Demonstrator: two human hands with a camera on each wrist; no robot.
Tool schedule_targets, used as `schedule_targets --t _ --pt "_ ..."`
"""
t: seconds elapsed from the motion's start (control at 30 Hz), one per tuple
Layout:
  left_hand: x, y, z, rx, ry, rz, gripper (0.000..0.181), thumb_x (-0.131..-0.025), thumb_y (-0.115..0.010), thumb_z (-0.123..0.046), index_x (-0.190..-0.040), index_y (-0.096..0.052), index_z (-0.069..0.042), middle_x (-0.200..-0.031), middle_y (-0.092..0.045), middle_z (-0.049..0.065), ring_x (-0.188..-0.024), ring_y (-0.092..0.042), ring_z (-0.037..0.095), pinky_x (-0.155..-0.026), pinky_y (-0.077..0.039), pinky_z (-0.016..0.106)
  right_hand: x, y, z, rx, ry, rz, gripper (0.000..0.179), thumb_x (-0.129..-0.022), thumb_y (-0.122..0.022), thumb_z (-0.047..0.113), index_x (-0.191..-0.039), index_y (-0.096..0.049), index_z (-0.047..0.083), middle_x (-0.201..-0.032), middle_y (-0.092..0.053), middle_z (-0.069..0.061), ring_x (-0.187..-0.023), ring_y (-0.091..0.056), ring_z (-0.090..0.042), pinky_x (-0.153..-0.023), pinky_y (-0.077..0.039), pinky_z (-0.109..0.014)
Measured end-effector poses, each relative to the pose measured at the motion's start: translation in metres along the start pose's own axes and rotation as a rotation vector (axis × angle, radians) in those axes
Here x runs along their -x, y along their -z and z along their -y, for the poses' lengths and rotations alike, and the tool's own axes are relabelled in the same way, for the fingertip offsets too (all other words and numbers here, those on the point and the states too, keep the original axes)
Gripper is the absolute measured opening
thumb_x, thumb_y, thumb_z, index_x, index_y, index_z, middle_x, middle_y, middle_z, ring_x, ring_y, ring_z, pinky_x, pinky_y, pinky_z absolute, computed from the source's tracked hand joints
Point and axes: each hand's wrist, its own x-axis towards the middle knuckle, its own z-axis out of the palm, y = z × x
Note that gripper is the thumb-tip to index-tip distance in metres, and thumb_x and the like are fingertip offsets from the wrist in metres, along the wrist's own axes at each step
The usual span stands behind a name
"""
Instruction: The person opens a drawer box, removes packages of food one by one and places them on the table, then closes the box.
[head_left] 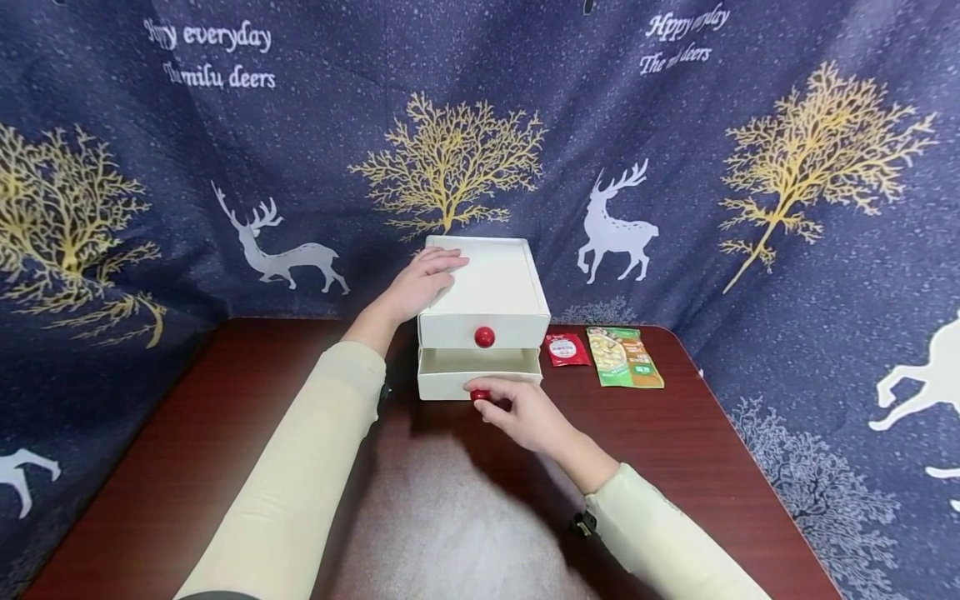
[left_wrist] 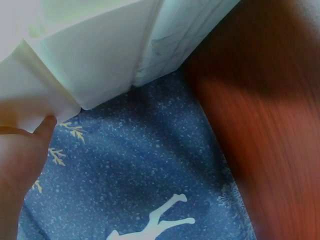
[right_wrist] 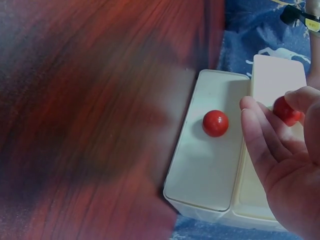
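Observation:
A white two-drawer box (head_left: 483,271) stands at the back of the table, its lower drawer (head_left: 442,387) partly pulled out and its upper drawer (head_left: 450,332) pushed in. My right hand (head_left: 528,417) pinches the lower drawer's red knob (head_left: 478,396) between thumb and forefinger. In the right wrist view, the thumb lies against a red knob (right_wrist: 286,111), with another red knob (right_wrist: 215,123) free beside the fingers. My left hand (head_left: 422,285) rests on the box's top left edge. The left wrist view catches only part of that hand (left_wrist: 22,155) against the white side.
A small red packet (head_left: 567,350) lies just right of the box, beside a green and orange food packet (head_left: 625,358). The dark red wooden table (head_left: 690,467) meets a blue cloth (head_left: 465,50) printed with deer and trees at the back and sides.

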Motion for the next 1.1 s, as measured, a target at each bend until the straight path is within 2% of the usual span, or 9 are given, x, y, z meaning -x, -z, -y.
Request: schedule_targets --t 0.1,0.33,0.57,0.7,0.87,1.1 --pt "0.000 0.000 0.000 0.000 -0.002 -0.005 0.049 -0.113 -0.051 -0.025 -0.160 -0.060 -0.018 -0.179 -0.040 -0.001 -0.173 -0.015 0.023 -0.141 -0.006 0.057 -0.002 0.001 0.000 0.004 0.005 -0.008 0.030 -0.106 -0.072 0.010 -0.135 -0.077 0.011 -0.113 -0.082 -0.011 -0.088 -0.069 -0.003 -0.077 -0.060 -0.021" --pt "-0.001 0.000 0.002 -0.002 -0.002 -0.006 0.049 -0.112 -0.051 -0.026 -0.160 -0.060 -0.018 -0.178 -0.040 0.000 -0.173 -0.014 0.023 -0.141 -0.005 0.058 -0.008 0.000 -0.001 -0.004 -0.025 -0.018 0.030 -0.106 -0.072 0.010 -0.136 -0.077 0.012 -0.101 -0.081 -0.001 -0.083 -0.070 -0.004 -0.076 -0.061 -0.023" --pt "-0.001 0.000 0.003 0.005 -0.028 -0.005 0.049 -0.112 -0.051 -0.024 -0.159 -0.060 -0.016 -0.178 -0.041 0.001 -0.172 -0.016 0.023 -0.141 -0.006 0.056 -0.014 0.001 -0.004 0.025 -0.057 -0.029 0.031 -0.107 -0.071 0.011 -0.137 -0.077 0.015 -0.093 -0.081 -0.006 -0.078 -0.068 -0.004 -0.072 -0.058 -0.021" --pt "0.000 0.000 0.003 0.013 -0.032 0.000 0.049 -0.112 -0.051 -0.023 -0.159 -0.060 -0.015 -0.178 -0.041 0.002 -0.172 -0.015 0.024 -0.141 -0.006 0.055 -0.018 0.001 -0.007 0.048 -0.049 -0.042 0.031 -0.107 -0.071 0.011 -0.137 -0.077 0.015 -0.086 -0.076 0.000 -0.074 -0.066 -0.004 -0.069 -0.056 -0.021" --pt "0.000 0.000 0.003 0.016 -0.030 -0.006 0.049 -0.112 -0.051 -0.023 -0.159 -0.060 -0.015 -0.177 -0.042 0.002 -0.172 -0.016 0.024 -0.141 -0.007 0.055 -0.024 0.002 -0.010 0.086 -0.038 -0.064 0.030 -0.106 -0.071 0.012 -0.135 -0.078 0.017 -0.084 -0.071 0.006 -0.071 -0.063 -0.004 -0.070 -0.055 -0.022" --pt "0.000 0.000 0.003 0.020 -0.029 -0.007 0.048 -0.112 -0.051 -0.022 -0.159 -0.060 -0.014 -0.177 -0.042 0.003 -0.172 -0.017 0.024 -0.141 -0.008 0.055 -0.030 0.004 -0.011 0.097 -0.057 -0.073 0.029 -0.107 -0.070 0.013 -0.135 -0.078 0.016 -0.087 -0.069 0.002 -0.076 -0.059 -0.008 -0.072 -0.053 -0.023"
